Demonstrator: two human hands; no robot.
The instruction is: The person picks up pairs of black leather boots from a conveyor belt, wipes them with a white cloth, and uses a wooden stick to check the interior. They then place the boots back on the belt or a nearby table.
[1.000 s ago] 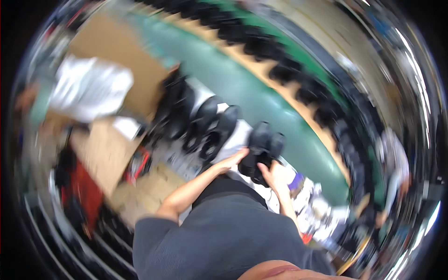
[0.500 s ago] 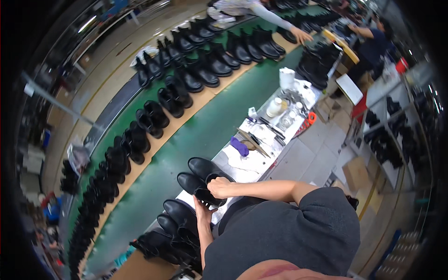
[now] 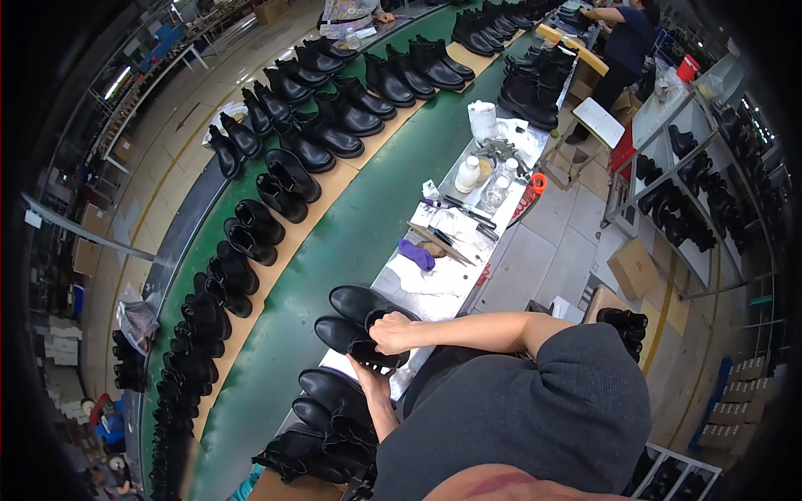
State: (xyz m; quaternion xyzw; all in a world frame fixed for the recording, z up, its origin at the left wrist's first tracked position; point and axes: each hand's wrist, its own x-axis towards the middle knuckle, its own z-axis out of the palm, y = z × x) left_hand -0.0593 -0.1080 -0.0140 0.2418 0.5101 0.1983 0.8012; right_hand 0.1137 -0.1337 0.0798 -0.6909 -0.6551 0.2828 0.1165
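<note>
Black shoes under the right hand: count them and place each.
2, side by side: the upper shoe in the picture and the lower shoe nearer the left hand. The right hand partly covers both.

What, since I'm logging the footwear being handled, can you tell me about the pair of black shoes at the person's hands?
The black shoes sit side by side, uppers facing the camera, rounded toes pointing left and slightly up the picture, reaching past the white-covered strip toward the green surface. They look like smooth, slightly shiny leather. The curled right hand is at their openings, partly hiding them; the left hand is against the lower shoe's rear part. Soles and insides can't be made out.
</note>
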